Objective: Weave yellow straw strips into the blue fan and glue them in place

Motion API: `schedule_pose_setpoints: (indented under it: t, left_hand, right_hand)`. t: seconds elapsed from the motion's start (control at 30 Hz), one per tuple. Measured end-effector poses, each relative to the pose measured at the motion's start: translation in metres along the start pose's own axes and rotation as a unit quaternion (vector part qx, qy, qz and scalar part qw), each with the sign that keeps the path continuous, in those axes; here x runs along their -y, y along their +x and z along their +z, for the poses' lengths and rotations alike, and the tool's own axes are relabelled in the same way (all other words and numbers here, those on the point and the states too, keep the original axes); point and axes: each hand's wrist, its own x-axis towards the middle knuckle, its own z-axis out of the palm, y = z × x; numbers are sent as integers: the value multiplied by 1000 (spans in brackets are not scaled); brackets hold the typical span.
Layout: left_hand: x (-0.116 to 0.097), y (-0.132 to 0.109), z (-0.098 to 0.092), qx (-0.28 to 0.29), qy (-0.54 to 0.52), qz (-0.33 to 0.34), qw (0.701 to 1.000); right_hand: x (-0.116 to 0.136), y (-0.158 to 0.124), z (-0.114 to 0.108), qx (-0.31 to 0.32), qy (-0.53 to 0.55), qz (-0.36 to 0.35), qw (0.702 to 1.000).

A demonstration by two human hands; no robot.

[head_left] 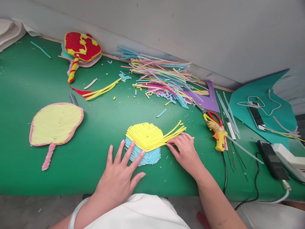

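Note:
In front of me lies a fan-shaped piece made of pipe cleaners, its far part a yellow layer point(145, 135) and its near part a blue layer point(152, 156). Several yellow pipe cleaners point(175, 133) run out loose from its right side. My left hand point(120, 175) rests with fingers spread, the tips touching the left and near part of the piece. On the right side, my right hand point(184, 152) pinches the end of a yellow pipe cleaner between thumb and fingers.
Left lies a finished pale yellow fan point(57, 124); behind it, a red fan point(82, 46) on others. A heap of coloured pipe cleaners point(162, 73) is at the back. Red-handled scissors point(214, 117), a yellow glue gun point(220, 138) with its cord, and a phone point(256, 117) are right.

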Motion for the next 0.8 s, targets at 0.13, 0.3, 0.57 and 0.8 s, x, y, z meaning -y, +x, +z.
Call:
schedule_pose_setpoints:
  t: [0.13,0.3,0.57,0.8]
  left_hand:
    - [0,0,0,0,3,4,1000]
    - [-2,0,-1,15,8,-17,1000]
    - [-3,1,-3,23,14,-22,999]
    - [-2,1,0,16,20,-19,999]
  right_hand:
    - [-1,-1,4,-6,12,5,1000]
    - [-1,-2,7,-12,17,3,1000]
    - [-2,-2,11,-33,23,-3,999]
    - [-2,-1,12,-41,27,-2,999]
